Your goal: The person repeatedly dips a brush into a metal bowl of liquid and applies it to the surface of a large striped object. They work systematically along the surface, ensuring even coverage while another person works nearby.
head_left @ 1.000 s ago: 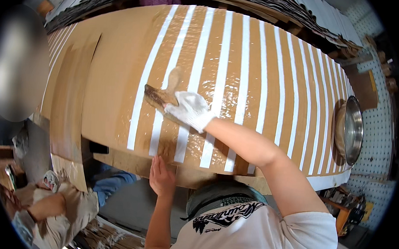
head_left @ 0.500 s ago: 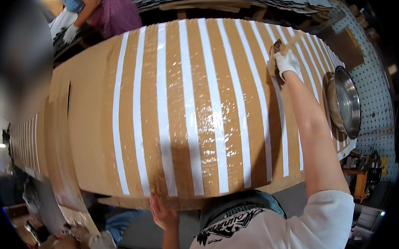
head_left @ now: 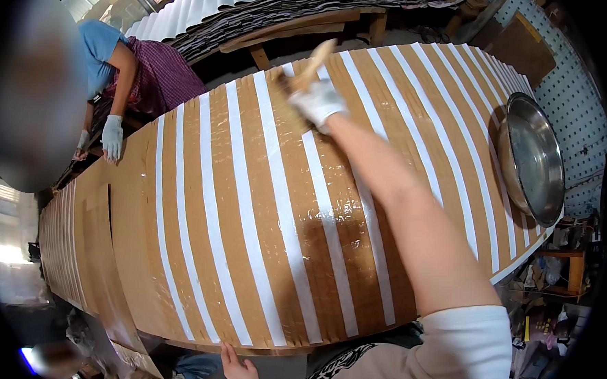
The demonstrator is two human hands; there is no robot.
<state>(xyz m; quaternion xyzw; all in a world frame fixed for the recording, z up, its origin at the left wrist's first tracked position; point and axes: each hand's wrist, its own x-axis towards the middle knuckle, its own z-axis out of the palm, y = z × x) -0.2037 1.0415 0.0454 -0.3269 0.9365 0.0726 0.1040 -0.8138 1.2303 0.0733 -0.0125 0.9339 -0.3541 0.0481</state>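
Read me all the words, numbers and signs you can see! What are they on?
No words or numbers can be read clearly here.
Dark print on the white shirt: folded and slanted, too hard to read.
Clutter at the lower right: too small and blurred to tell.
White strips: no writing shows.
Metal basin: no writing shows.
Brush in the right hand: blurred, no writing shows.

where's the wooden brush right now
In the head view, the wooden brush is at the upper middle, held in the person's white-gloved right hand near the far edge of the striped brown surface.
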